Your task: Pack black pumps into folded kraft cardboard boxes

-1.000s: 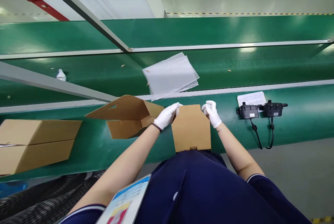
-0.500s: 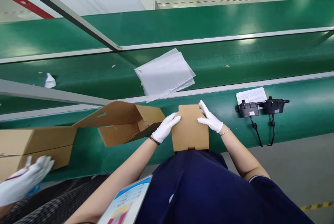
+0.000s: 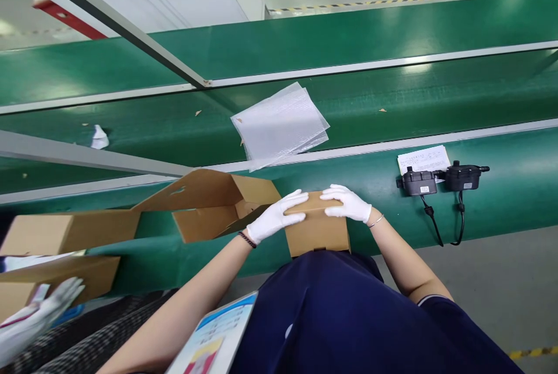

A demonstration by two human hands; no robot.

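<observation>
A small brown cardboard box (image 3: 317, 235) stands against my front at the near edge of the green bench. My left hand (image 3: 276, 217), in a white glove, grips its far left corner, fingers along the top flap and thumb on the face towards me. On the far right corner, my gloved right hand (image 3: 347, 204) holds the same flap edge, thumb lower than the fingers. The flap is bent over at the far end. What is inside the box cannot be seen. To the left of my left hand lies an open cardboard box (image 3: 209, 223) on its side.
Two black devices with cables (image 3: 462, 177) and a paper sheet (image 3: 422, 157) lie at the right. Clear plastic bags (image 3: 283, 124) rest on the sunken strip beyond. At the left, a co-worker's gloved hand (image 3: 47, 310) is by another carton (image 3: 91, 275). A metal post (image 3: 131, 31) slants overhead.
The box's upright flap has been folded over at the far end, with both my hands moving inward on it. At the left, the co-worker's carton has opened up.
</observation>
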